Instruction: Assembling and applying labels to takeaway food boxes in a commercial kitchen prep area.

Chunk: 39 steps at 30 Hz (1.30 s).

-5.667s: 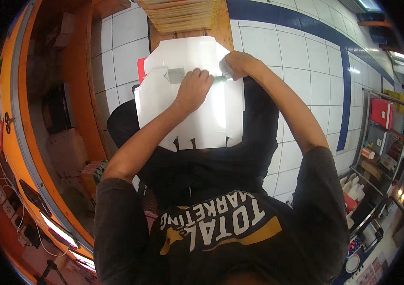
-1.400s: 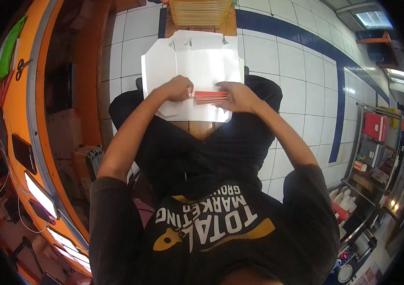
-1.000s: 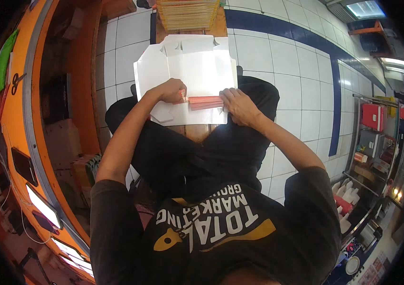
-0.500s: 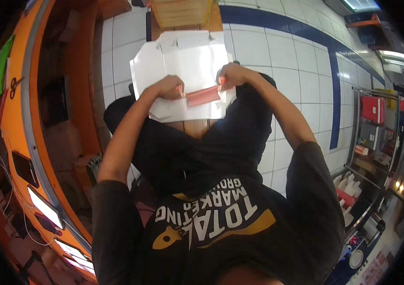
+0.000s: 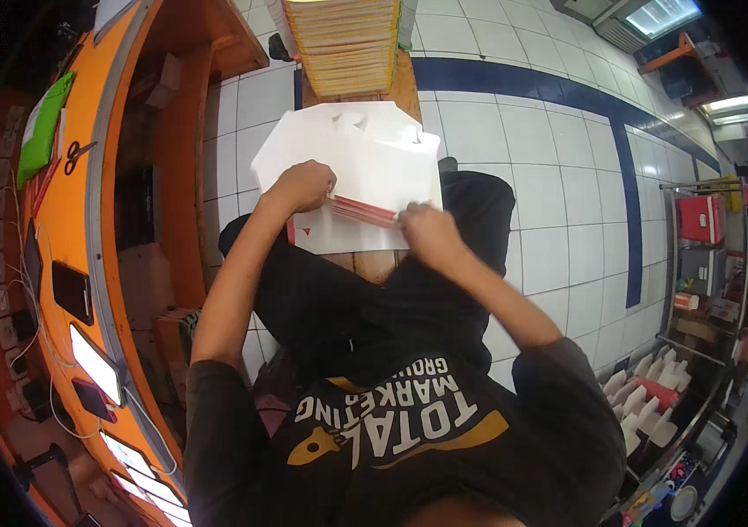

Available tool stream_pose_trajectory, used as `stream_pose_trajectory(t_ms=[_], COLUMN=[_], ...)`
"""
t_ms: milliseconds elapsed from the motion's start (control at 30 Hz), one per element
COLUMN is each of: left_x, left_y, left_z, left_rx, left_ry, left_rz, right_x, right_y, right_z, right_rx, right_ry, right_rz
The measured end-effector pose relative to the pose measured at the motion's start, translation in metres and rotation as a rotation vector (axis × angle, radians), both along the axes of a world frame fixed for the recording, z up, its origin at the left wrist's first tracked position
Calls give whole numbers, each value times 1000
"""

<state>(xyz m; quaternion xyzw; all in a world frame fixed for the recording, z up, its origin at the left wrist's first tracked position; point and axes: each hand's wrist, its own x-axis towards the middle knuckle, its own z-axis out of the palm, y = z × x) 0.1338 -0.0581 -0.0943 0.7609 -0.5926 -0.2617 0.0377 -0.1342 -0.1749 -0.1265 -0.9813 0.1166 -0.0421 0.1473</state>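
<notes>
A white flat carton blank (image 5: 374,149) with cut notches lies on a wooden bench between my knees. Above its near part is a narrow red-and-white striped card strip (image 5: 361,212), slanting down to the right. My left hand (image 5: 306,186) is closed at the strip's left end. At the other end my right hand (image 5: 429,233) is closed with its fingers pinched. Whether the strip is a folded part of the blank or a separate piece I cannot tell. A small red mark (image 5: 307,232) shows near the blank's lower left.
A tall stack of yellow-edged card (image 5: 343,53) stands on the bench's far end. To the left runs an orange counter (image 5: 84,206) with scissors (image 5: 78,156), phones and a green packet (image 5: 43,132). A metal rack (image 5: 699,263) with boxes stands at the right.
The view has shifted, so the scene sits lower. The strip now slants down to the right and looks narrower, with stripes showing. My right hand has come lower and nearer to me.
</notes>
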Motion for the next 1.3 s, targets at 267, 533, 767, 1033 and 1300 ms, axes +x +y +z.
stream_pose_trajectory(t_ms=[267,533,767,1033,1300], left_x=[28,16,-39,-90,-123], left_y=[22,55,102,125,131], left_z=[-20,-107,-108,-79,-52], left_rx=[-125,-555,-584,-524,-509], left_ry=[-279,223,310,120,-93], left_rz=[-271,781,929,774,641], right_x=[49,116,139,124,108], right_y=[126,94,65,53,38], right_z=[-4,-60,-66,-97,-103], right_rx=[331,533,538,794,1338], right_ry=[89,-65,185,55,-76], right_rz=[-131,-413,-422,-319,-534])
